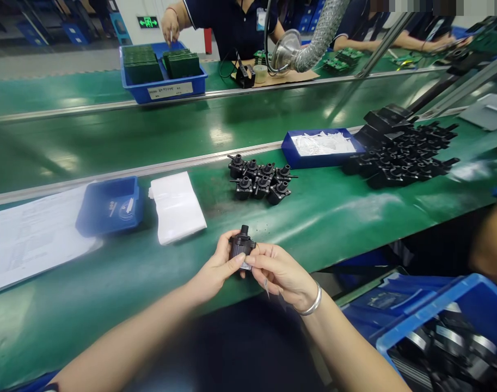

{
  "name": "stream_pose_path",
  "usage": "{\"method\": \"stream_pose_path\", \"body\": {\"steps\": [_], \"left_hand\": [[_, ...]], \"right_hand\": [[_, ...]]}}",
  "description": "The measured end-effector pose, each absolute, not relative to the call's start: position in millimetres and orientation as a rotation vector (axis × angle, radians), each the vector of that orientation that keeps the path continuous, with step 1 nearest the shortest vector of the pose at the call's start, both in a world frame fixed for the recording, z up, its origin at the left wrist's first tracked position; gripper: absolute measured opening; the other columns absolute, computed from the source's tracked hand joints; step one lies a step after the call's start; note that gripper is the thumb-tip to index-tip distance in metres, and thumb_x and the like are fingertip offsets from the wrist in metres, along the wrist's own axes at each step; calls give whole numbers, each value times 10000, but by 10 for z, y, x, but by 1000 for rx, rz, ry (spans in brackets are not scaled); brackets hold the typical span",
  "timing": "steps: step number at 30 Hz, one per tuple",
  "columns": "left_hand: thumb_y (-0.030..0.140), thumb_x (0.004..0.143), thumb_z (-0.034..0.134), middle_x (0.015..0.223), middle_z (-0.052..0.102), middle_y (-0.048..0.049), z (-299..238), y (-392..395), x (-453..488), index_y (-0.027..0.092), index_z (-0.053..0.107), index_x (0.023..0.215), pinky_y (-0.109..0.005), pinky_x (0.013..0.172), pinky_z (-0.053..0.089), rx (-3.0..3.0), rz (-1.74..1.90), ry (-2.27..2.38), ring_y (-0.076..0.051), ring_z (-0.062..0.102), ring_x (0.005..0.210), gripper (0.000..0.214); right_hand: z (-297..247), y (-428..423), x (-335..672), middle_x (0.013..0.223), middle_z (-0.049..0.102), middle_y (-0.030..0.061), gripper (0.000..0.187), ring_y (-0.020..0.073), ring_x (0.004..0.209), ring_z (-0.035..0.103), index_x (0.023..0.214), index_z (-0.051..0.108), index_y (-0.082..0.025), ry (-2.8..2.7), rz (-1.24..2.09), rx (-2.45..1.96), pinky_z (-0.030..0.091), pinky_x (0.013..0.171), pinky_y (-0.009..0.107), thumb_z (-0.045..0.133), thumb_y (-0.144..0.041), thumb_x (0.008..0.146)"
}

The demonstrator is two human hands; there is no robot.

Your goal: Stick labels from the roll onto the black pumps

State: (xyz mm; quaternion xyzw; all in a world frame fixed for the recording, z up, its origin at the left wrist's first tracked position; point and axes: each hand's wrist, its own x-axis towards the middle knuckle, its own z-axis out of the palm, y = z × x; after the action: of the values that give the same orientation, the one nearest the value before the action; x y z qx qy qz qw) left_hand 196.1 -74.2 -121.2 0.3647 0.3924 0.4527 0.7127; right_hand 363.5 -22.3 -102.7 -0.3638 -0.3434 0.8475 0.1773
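Where the black cylindrical part (239, 248) is: upright between both hands, above the near side of the green bench (313, 218).
Left hand (216, 268): thumb and fingers closed around the part's side.
Right hand (284, 274): thumb and fingers pinching the part's side at a white label (245, 266); a narrow pale strip (267, 287) hangs below.
Similar black parts (262, 179): clustered beyond the hands.

A ribbed black part (239, 247) is held upright, spout (244, 230) up, just below frame centre; a pale label (245, 266) sits low.
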Motion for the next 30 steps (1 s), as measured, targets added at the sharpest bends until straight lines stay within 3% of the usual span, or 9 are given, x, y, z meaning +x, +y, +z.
{"method": "stream_pose_path", "body": {"steps": [8, 13, 15, 18, 22, 26, 30], "left_hand": [[334, 902, 589, 945, 538, -21, -1200, -724, 1978, 251, 293, 1328, -315, 741, 458, 798, 1059, 915, -121, 555, 748, 526], [218, 775, 720, 861, 538, 27, -1175, -686, 1986, 241, 359, 1197, -256, 564, 423, 739, 1145, 1046, -69, 503, 557, 556], [245, 778, 721, 837, 526, 33, -1154, -674, 1998, 231, 379, 1137, -242, 523, 404, 703, 1155, 1060, -64, 489, 537, 497], [357, 877, 616, 887, 537, 8, -1130, -663, 2014, 233, 359, 1171, -278, 628, 459, 666, 1142, 979, -96, 555, 655, 410], [407, 912, 549, 1020, 545, -35, -1150, -615, 2015, 241, 281, 1274, -374, 887, 455, 753, 1169, 1004, -158, 603, 912, 480], [314, 856, 626, 1137, 556, -78, -1200, -486, 2050, 231, 304, 1272, -410, 988, 402, 1067, 1118, 1182, -210, 590, 1055, 533], [132, 788, 593, 1187, 554, -68, -1226, -325, 2126, 246, 457, 1230, -418, 1019, 385, 1564, 996, 1270, -234, 532, 1114, 477]], "right_hand": [[-1019, -213, 3759, 480, 582, -45, 279, 11, 243, 298, 770, 540, -159, -962, 2308, -1056, 134, 259, 130, 692, -389, 813], [-1128, -224, 3929, 476, 553, -68, 254, 12, 263, 312, 829, 533, -174, -863, 2202, -1090, 179, 283, 129, 685, -378, 836], [-1170, -242, 3939, 469, 546, -68, 250, 13, 265, 312, 820, 524, -175, -858, 2221, -1070, 185, 289, 132, 675, -373, 847], [-1184, -253, 3904, 469, 533, -73, 257, 14, 265, 316, 792, 505, -181, -843, 2239, -1011, 193, 298, 139, 663, -372, 858], [-1100, -202, 3916, 546, 551, -70, 223, 1, 274, 304, 836, 515, -188, -784, 2174, -892, 181, 302, 143, 661, -356, 852], [-986, -149, 4049, 783, 628, -33, 278, -15, 310, 329, 1011, 531, -219, -734, 2053, -832, 187, 306, 146, 706, -301, 810], [-948, -154, 4185, 891, 630, -38, 338, -40, 321, 261, 1043, 541, -237, -663, 1959, -795, 170, 307, 144, 745, -233, 774]]}}
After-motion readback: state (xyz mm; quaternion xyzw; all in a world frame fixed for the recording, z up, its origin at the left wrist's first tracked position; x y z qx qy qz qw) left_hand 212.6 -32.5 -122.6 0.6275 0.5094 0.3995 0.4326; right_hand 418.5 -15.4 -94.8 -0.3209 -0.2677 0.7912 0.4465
